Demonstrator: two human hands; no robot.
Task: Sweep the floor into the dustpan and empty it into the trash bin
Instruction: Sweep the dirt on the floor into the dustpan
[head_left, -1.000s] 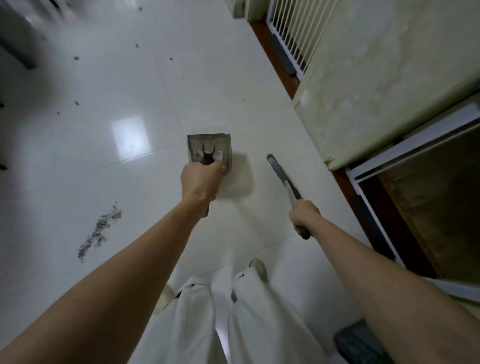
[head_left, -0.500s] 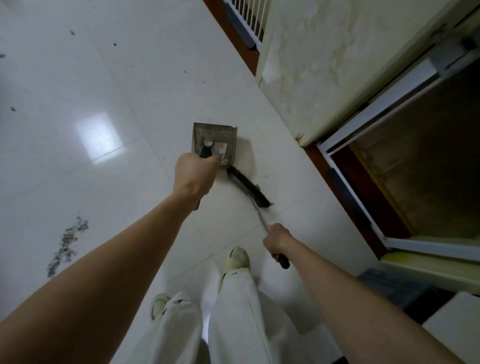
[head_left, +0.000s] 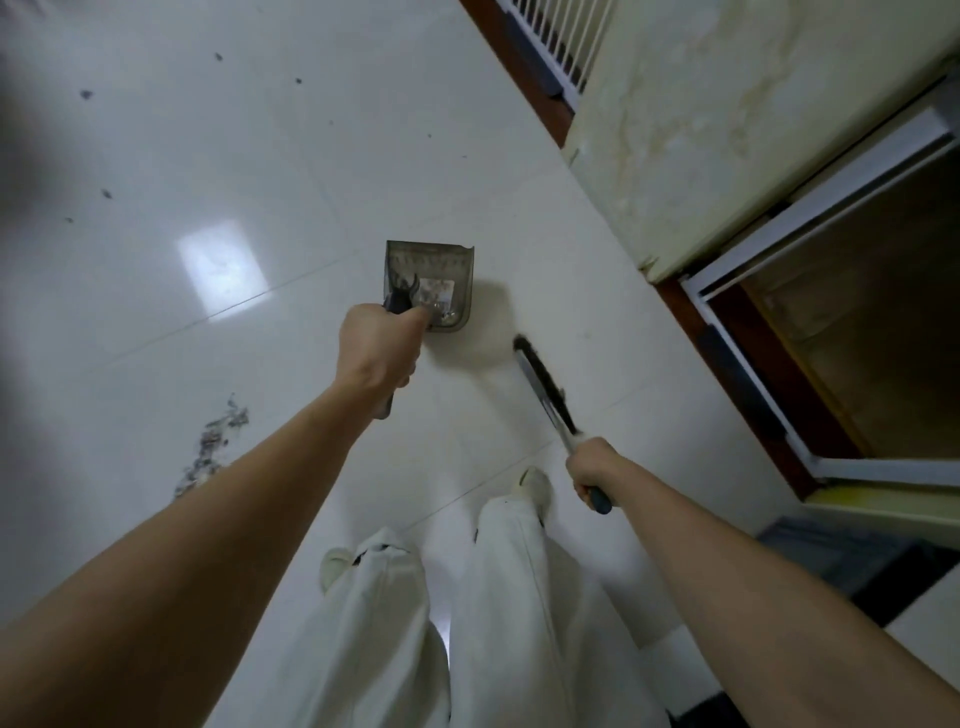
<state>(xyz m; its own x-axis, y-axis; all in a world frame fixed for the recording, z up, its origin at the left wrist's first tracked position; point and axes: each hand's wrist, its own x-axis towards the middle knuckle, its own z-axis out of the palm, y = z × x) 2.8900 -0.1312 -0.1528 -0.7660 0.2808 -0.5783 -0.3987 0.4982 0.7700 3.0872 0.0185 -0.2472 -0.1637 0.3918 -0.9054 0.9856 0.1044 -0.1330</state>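
Left hand (head_left: 376, 347) clamps dustpan (head_left: 434, 283) handle, pan held ahead of it; right hand (head_left: 592, 465) grips brush (head_left: 540, 382) handle. Both judged light, rigid; handles suit grasp. Debris pile (head_left: 210, 449) left of left hand.

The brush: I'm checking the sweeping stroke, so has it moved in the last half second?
Yes. The brush has swung right, away from the dustpan it was touching, toward the brown door threshold.

no legible text, dustpan sticker (head_left: 438, 294) — unreadable
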